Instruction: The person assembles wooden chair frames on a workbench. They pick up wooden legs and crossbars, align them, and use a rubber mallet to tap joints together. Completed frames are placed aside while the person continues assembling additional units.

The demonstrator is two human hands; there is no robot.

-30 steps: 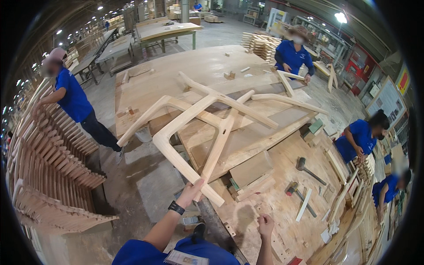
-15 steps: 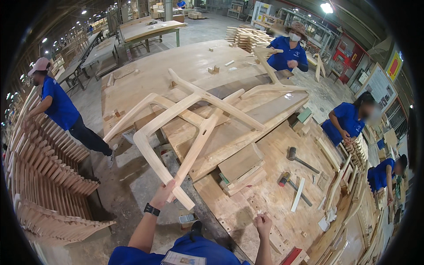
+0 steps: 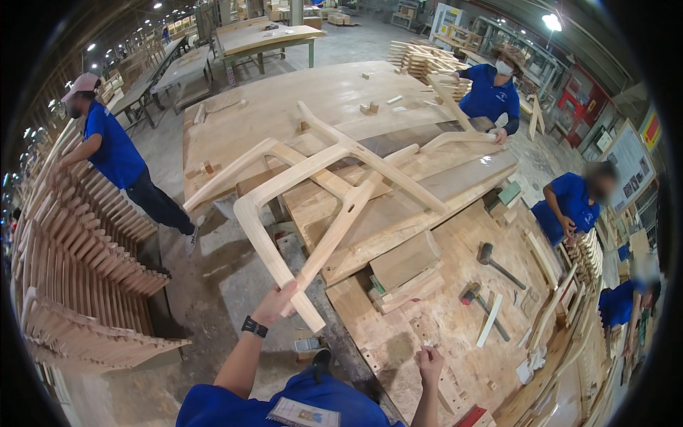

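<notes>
My left hand [image 3: 276,304], with a dark watch at the wrist, is closed around the lower end of a pale wooden chair side frame [image 3: 260,238]. This frame slants up and away onto the workbench. A second, similar wooden frame [image 3: 309,186] lies crossed with it, and their members overlap near the middle. Over the near bench top, my right hand [image 3: 430,364] is held with thumb and fingers pinched together. Something small and pale may be at its fingertips, but I cannot make it out.
A black mallet [image 3: 504,266], a red-faced hammer [image 3: 484,309] and a white strip [image 3: 489,320] lie on the bench [image 3: 455,267] at right. Stacked wooden frames [image 3: 92,285] stand on the left beside a co-worker [image 3: 117,153]. Another co-worker [image 3: 491,99] holds a frame across the table.
The view has swung slightly left, so the scene sits further right. The co-worker across the table has lowered a hand onto the frame there. My hands keep nearly the same poses.
</notes>
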